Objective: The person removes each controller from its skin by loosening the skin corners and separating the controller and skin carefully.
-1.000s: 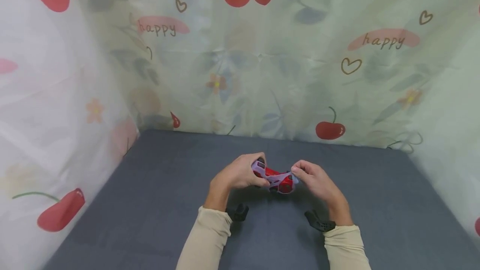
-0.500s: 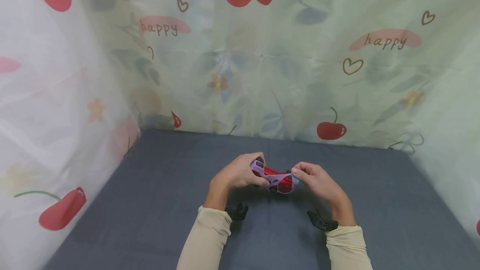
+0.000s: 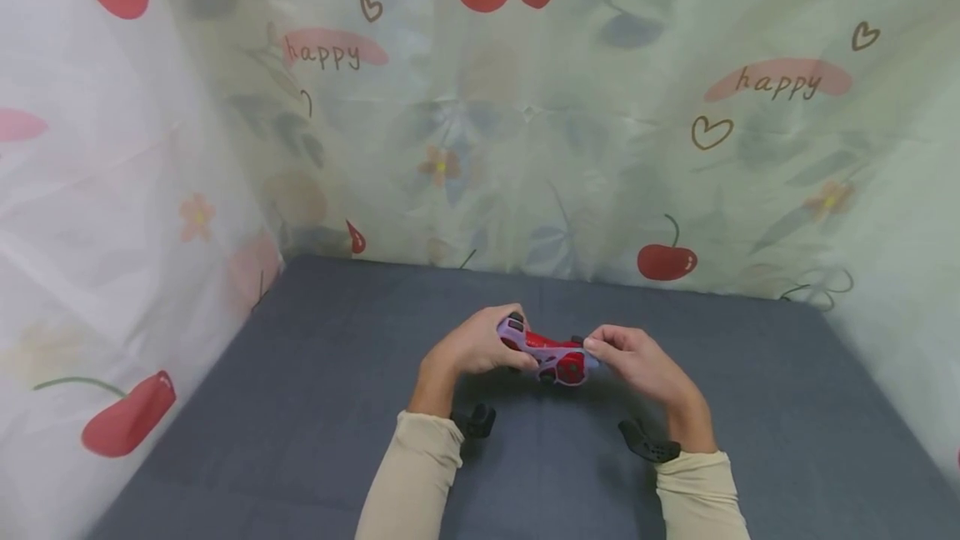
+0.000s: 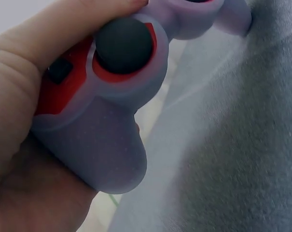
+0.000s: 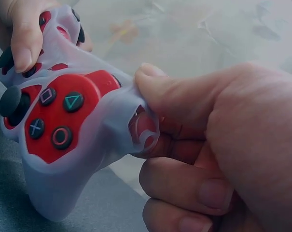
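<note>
A red game controller point(image 3: 572, 367) with black thumbsticks is held up over the table in a translucent pale-purple silicone cover point(image 5: 59, 188). My left hand point(image 3: 480, 344) grips its left end, and the thumb lies across the front near a thumbstick point(image 4: 124, 46). At the other end, my right hand point(image 3: 636, 363) pinches the cover's edge between thumb and index finger. There the cover is stretched away from the controller's shoulder, and a fingertip point(image 5: 144, 126) shows through an opening in it. The face buttons point(image 5: 61, 137) are exposed in the right wrist view, while a band of cover crosses the controller's middle.
The dark grey table point(image 3: 337, 440) spreads beneath both hands. A cloth curtain point(image 3: 510, 148) printed with cherries and the word happy stands along the back and sides. Black camera mounts point(image 3: 648, 442) sit at both wrists, by beige sleeves point(image 3: 408, 477).
The hands have drawn slightly apart, with both holds kept. The stretched cover across the controller's middle lies a little differently. The head view has shifted slightly.
</note>
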{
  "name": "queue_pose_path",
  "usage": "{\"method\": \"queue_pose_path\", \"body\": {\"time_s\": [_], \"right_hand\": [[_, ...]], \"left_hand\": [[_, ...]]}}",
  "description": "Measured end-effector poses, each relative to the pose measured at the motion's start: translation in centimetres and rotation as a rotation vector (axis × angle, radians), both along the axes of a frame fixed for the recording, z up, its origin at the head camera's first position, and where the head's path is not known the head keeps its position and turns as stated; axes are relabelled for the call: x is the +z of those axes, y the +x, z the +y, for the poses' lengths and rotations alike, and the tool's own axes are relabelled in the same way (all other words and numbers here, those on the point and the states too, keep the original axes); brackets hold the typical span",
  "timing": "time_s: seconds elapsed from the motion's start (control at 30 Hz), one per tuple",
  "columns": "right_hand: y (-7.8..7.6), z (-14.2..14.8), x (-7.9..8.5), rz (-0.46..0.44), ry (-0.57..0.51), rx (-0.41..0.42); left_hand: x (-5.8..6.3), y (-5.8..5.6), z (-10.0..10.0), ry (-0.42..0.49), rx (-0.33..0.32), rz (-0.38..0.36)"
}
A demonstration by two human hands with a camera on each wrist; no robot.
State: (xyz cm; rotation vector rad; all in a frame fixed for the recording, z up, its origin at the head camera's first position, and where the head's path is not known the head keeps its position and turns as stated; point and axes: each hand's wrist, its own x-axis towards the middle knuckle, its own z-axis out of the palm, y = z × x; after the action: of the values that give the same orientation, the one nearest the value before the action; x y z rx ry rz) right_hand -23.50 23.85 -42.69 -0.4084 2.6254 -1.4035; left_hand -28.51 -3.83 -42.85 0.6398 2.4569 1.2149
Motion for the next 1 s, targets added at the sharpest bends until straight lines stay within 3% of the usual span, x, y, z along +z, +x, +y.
{"method": "queue_pose_path", "body": {"time_s": [0.37,0.73,1.0], "right_hand": [[0.32,-0.14,0.40,0.013,0.030,0.061],[0.18,0.23,0.49,-0.147,0.088,0.027],[0.31,-0.08,0.52,-0.048,0.054,0.050]], "left_hand": [[-0.71,-0.29,-0.40,0.053,0.023,-0.034],[-0.77,-0.26,-0.51,0.069,0.033,-0.071],[-0.87,-0.37,-0.48,0.061,0.042,-0.091]]}}
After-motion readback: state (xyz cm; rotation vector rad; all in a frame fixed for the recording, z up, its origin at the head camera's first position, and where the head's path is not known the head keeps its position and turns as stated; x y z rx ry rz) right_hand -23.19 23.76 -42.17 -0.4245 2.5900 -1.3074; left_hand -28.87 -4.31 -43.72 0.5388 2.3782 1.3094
